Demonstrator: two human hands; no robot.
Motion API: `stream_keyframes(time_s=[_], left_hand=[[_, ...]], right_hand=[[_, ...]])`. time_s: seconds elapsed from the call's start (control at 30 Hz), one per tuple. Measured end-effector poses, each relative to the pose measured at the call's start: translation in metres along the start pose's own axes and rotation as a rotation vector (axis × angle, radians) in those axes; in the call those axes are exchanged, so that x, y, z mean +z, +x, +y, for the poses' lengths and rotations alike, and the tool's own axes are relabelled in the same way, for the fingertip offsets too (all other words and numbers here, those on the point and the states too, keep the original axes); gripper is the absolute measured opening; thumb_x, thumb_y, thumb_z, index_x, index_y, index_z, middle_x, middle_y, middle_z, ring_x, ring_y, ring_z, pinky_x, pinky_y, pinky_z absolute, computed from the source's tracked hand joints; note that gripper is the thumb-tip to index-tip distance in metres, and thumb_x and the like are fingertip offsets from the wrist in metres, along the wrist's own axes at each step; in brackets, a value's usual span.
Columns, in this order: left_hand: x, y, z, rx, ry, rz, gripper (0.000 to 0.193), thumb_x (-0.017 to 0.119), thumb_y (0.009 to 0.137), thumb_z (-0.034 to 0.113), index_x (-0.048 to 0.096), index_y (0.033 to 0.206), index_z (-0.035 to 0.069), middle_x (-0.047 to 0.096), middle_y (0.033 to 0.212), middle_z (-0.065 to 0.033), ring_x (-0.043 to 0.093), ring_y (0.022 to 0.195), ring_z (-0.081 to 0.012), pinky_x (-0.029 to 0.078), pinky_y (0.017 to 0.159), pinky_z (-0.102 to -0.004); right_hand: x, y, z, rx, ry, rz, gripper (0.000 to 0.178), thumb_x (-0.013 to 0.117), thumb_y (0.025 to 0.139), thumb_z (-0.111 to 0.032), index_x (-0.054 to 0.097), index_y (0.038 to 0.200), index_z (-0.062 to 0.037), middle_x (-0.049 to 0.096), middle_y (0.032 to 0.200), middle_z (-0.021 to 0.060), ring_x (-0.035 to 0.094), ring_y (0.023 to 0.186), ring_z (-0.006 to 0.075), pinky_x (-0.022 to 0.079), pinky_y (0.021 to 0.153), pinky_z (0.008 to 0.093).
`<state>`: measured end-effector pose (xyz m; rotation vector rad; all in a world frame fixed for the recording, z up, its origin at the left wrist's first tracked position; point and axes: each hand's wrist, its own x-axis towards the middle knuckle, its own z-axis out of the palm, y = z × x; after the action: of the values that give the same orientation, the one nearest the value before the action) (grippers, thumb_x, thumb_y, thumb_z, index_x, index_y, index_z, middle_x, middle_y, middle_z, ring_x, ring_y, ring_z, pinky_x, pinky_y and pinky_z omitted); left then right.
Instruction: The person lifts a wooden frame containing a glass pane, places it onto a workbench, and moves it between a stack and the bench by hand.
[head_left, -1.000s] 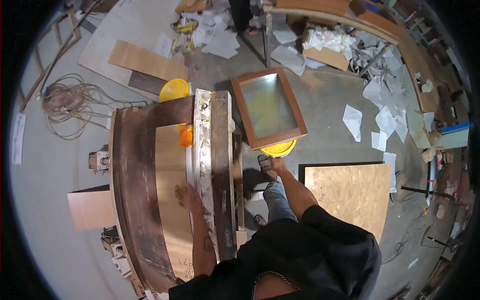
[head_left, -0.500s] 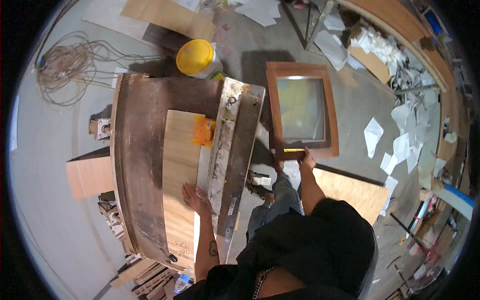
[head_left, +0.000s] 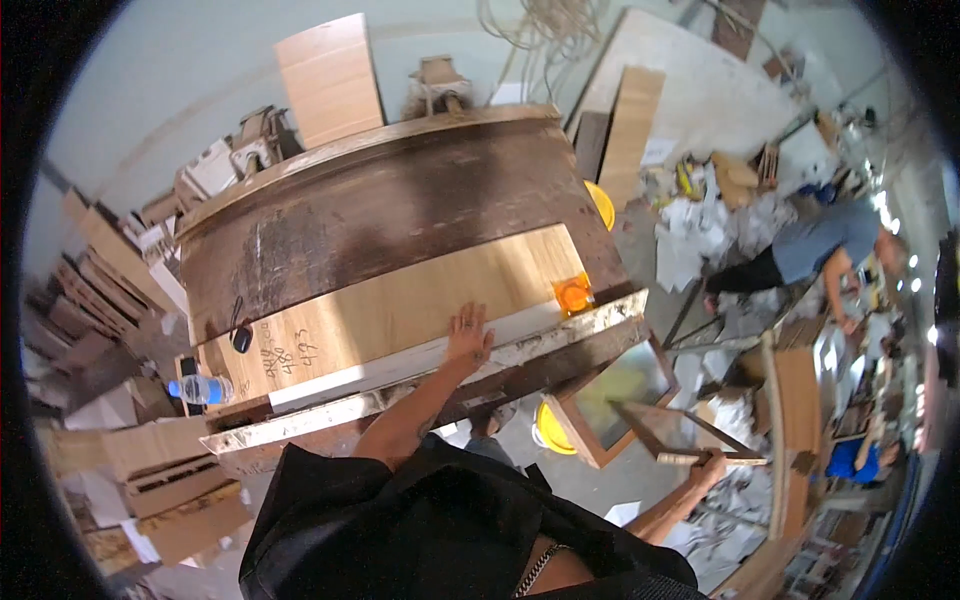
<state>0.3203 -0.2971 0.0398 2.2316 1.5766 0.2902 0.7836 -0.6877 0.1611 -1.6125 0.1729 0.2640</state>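
Observation:
My left hand (head_left: 468, 338) lies flat with fingers stretched on a long plywood board (head_left: 400, 300) with handwritten marks. The board rests on a worn brown bench (head_left: 350, 210), beside a white strip (head_left: 400, 372). Out to the right, my right hand (head_left: 708, 468) is closed on the near edge of a brown wooden window sash (head_left: 638, 432). This sash stands at an angle over a larger glazed wooden frame (head_left: 588, 445); whether the two are joined I cannot tell. An orange packet (head_left: 574, 294) sits at the board's right end.
A water bottle (head_left: 203, 389) and a small black object (head_left: 241, 340) are at the bench's left end. A yellow bucket (head_left: 552, 430) stands beside the glazed frame. Scrap paper (head_left: 690, 240) litters the floor at right, where a person (head_left: 815, 245) bends over. Another person (head_left: 850, 460) wears blue.
The view has swung round, so the bench now lies crosswise. A separate sash now shows angled away from the glazed frame, in my right hand. My left hand remains flat on the board.

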Motion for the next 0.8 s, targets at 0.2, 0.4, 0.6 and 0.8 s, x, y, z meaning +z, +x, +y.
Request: stream_keyframes(time_s=[0.2,0.4,0.6,0.8], left_hand=[[-0.018,-0.033,-0.030,0.187,-0.754,0.173,0.038,0.053,0.090,0.020,0.048,0.122,-0.001,0.061,0.107,-0.0189,0.060,0.098,-0.0320,0.047,0.084,-0.0422],[-0.063,-0.010,-0.016,0.265,-1.219,-0.108,0.033,0.056,0.092,0.028,0.054,0.110,0.000,0.059,0.087,-0.0147,0.058,0.078,-0.0215,0.048,0.072,-0.0334],[-0.189,0.010,-0.079,-0.214,-1.991,-0.625,0.062,0.035,0.096,0.056,0.055,0.109,-0.001,0.063,0.076,-0.0122,0.061,0.068,-0.0220,0.051,0.069,-0.0321],[-0.224,0.026,-0.237,-0.517,-1.047,0.249,0.061,0.062,0.087,0.045,0.051,0.123,-0.003,0.060,0.112,-0.0180,0.056,0.103,-0.0255,0.043,0.090,-0.0354]], right_hand=[[0.039,-0.274,-0.216,-0.238,-0.528,-0.030,0.033,0.064,0.076,-0.009,0.056,0.105,0.0044,0.059,0.090,0.0145,0.064,0.072,0.0257,0.052,0.054,0.0363],[0.131,-0.466,-0.290,-0.580,-0.498,-0.084,0.040,0.061,0.078,-0.018,0.058,0.113,0.0002,0.064,0.106,0.0181,0.065,0.075,0.0195,0.049,0.057,0.0249],[0.246,-0.443,-0.250,-0.664,-0.403,-0.598,0.043,0.061,0.086,-0.023,0.051,0.120,0.0011,0.062,0.108,0.0177,0.067,0.078,0.0208,0.055,0.054,0.0259],[0.480,-0.299,-0.085,-0.357,-0.749,-1.065,0.044,0.069,0.084,-0.024,0.059,0.116,0.0045,0.064,0.098,0.0097,0.057,0.081,0.0152,0.046,0.072,0.0270]])
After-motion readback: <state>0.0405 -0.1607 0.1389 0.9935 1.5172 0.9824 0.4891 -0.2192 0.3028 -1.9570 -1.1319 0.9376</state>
